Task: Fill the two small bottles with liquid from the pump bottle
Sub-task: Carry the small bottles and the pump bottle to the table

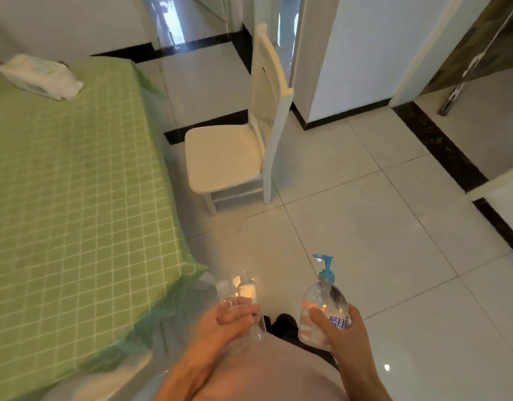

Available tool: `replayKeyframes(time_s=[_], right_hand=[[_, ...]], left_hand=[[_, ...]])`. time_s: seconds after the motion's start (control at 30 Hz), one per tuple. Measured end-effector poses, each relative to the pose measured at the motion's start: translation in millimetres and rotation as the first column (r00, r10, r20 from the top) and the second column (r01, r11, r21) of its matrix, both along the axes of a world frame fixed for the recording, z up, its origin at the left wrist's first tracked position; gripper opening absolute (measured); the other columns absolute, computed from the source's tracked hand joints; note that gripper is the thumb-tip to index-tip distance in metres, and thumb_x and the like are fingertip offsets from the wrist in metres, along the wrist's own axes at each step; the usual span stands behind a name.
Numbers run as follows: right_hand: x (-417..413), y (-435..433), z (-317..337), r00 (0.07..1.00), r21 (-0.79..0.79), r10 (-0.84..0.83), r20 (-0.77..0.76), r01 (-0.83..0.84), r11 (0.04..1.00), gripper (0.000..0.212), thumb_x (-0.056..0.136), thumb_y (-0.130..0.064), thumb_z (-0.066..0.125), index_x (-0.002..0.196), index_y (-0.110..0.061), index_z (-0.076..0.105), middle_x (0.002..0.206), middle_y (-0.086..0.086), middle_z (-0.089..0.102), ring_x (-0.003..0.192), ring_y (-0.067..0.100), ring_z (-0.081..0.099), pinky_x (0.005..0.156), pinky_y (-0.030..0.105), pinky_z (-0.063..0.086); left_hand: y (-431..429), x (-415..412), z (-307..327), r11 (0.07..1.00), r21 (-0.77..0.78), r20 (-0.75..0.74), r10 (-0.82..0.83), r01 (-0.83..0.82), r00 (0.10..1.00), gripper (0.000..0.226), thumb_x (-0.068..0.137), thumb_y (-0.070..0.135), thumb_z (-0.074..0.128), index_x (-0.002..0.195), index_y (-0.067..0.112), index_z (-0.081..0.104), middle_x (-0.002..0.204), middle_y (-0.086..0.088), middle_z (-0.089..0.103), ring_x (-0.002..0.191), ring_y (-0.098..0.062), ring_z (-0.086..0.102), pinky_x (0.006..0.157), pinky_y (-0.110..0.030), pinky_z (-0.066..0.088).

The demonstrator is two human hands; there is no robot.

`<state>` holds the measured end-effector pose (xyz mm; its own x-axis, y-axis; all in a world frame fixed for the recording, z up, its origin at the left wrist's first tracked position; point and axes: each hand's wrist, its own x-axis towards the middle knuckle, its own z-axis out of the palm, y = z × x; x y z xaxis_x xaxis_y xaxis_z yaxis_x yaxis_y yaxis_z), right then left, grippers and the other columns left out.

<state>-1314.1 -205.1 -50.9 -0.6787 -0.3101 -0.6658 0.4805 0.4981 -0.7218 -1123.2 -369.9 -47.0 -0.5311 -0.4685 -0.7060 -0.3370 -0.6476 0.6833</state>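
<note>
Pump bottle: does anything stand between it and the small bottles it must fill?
Nothing visible. The right hand grips the pump bottle, the left hand holds the small bottles beside it, only air between. Whether they are capped is blurred.

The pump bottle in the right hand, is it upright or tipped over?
Upright. The pump bottle is held with its blue pump head on top and its base down in the right hand, leaning only slightly.
</note>
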Motion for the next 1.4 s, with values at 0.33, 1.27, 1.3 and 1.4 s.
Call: replayKeyframes(time_s=[0.33, 1.27, 1.3, 1.4], right_hand=[[-85.0, -144.8, -8.2, 0.975, 0.035, 0.22, 0.03, -0.221, 0.975, 0.073, 0.066, -0.025, 0.094, 0.127, -0.019, 0.055, 0.111, 0.007, 0.069, 0.095, 0.028, 0.071, 0.084, 0.049, 0.06], [-224.0, -647.0, 7.4, 0.534, -0.056, 0.845, 0.003, -0.844, 0.534, 0.087, 0.045, -0.047, 0.092, 0.123, -0.024, 0.058, 0.086, -0.004, 0.078, 0.072, 0.009, 0.075, 0.054, 0.017, 0.055], [-222.7, -661.4, 6.3, 0.501, -0.05, 0.865, 0.005, -0.864, 0.501, 0.086, 0.047, -0.044, 0.095, 0.121, -0.025, 0.057, 0.087, -0.004, 0.077, 0.074, 0.011, 0.075, 0.057, 0.022, 0.058], [-210.1, -697.9, 3.0, 0.425, -0.037, 0.904, 0.037, -0.904, 0.426, 0.089, 0.047, -0.042, 0.098, 0.122, -0.026, 0.054, 0.104, 0.0, 0.07, 0.091, 0.021, 0.072, 0.079, 0.046, 0.062]], left_hand=[[-103.1, -53.8, -23.2, 0.982, 0.003, 0.008, 0.188, -0.188, 0.982, 0.057, 0.075, 0.02, 0.092, 0.125, 0.009, 0.069, 0.121, -0.01, 0.077, 0.115, -0.026, 0.073, 0.102, -0.044, 0.053], [-412.5, -170.2, -0.1, 0.614, -0.064, 0.013, 0.789, -0.787, 0.614, 0.043, 0.079, -0.008, 0.08, 0.12, -0.002, 0.068, 0.112, -0.016, 0.079, 0.107, -0.029, 0.075, 0.081, -0.025, 0.062], [-414.5, -170.0, 1.1, 0.581, -0.065, 0.009, 0.813, -0.811, 0.582, 0.041, 0.08, -0.01, 0.079, 0.118, -0.002, 0.069, 0.11, -0.016, 0.079, 0.107, -0.03, 0.075, 0.08, -0.024, 0.061], [-416.4, -161.6, -0.6, 0.435, -0.069, 0.014, 0.9, -0.898, 0.435, 0.046, 0.072, -0.002, 0.085, 0.115, -0.001, 0.071, 0.109, -0.018, 0.079, 0.106, -0.03, 0.075, 0.079, -0.024, 0.061]])
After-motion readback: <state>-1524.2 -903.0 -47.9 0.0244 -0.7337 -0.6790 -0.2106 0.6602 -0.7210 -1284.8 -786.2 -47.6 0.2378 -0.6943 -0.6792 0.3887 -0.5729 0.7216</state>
